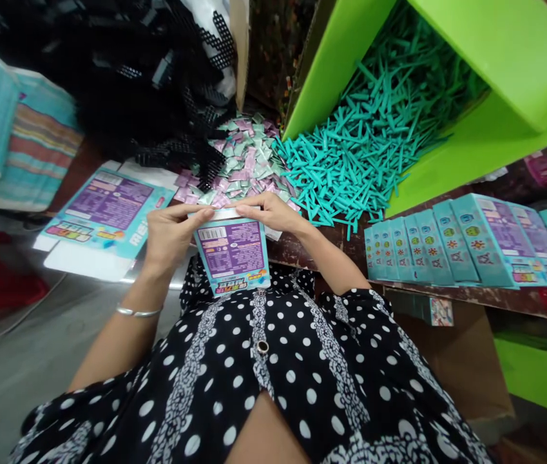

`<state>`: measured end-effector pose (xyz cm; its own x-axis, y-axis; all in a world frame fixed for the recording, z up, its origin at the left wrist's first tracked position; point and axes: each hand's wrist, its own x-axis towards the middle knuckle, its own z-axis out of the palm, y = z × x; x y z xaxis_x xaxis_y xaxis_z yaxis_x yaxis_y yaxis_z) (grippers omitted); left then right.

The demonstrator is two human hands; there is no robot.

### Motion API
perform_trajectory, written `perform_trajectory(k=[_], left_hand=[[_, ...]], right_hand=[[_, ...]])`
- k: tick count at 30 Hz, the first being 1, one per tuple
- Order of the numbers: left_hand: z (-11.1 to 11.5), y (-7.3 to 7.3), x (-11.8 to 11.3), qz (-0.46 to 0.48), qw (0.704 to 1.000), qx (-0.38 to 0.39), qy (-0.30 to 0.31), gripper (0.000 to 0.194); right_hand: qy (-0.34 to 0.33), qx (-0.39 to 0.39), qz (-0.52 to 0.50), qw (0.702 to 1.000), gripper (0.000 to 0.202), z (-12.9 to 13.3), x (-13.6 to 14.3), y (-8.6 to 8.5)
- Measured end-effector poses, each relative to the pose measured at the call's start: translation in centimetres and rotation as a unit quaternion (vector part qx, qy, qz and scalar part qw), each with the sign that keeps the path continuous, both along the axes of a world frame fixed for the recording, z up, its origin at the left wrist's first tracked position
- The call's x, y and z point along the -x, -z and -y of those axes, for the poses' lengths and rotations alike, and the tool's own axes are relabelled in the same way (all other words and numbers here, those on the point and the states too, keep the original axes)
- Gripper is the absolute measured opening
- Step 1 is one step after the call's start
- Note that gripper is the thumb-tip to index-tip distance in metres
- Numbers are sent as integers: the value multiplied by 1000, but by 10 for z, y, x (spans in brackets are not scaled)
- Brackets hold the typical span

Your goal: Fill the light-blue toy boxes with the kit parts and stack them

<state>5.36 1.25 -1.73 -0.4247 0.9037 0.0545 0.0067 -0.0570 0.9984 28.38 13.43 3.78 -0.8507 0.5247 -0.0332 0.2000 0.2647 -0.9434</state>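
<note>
Both hands hold one small teal and purple printed box [232, 250] in front of my body, its top end facing away from me. My left hand [169, 232] grips the left top corner, thumb along the white flap. My right hand [268, 212] pinches the same flap at its right side, thumb and fingers closed on it. Whether anything is inside the box cannot be seen. Left of my left hand lies a stack of flat, unfolded boxes [109, 203] with white flaps. Just beyond my fingers spreads a heap of small pink and green sachets [249, 158].
Teal plastic sticks [350, 154] spill from a bright green bin [505, 71] at the back right. A row of upright filled-out boxes [428, 241] lines the table's right edge. Black mesh pieces [147, 84] pile at the back left, beside teal stacks [36, 135].
</note>
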Motion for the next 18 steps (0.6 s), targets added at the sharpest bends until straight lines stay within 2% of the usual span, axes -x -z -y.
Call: perform_trajectory(k=[5, 10, 12, 16, 18], left_hand=[[6, 3, 1, 12, 999, -8, 45, 35], [21, 9, 13, 5, 988, -24, 152, 45], [25, 15, 16, 9, 984, -25, 176, 42], [25, 26, 17, 44, 988, -24, 147, 41], [20, 28, 19, 59, 993, -41, 96, 42]], right_hand=[[6, -14, -2, 1000, 57, 7, -7, 4], [-24, -110, -8, 994, 47, 24, -22, 16], [-20, -143, -2, 990, 46, 31, -23, 21], [17, -168, 1, 986, 45, 41, -19, 24], [66, -149, -8, 987, 52, 43, -20, 21]])
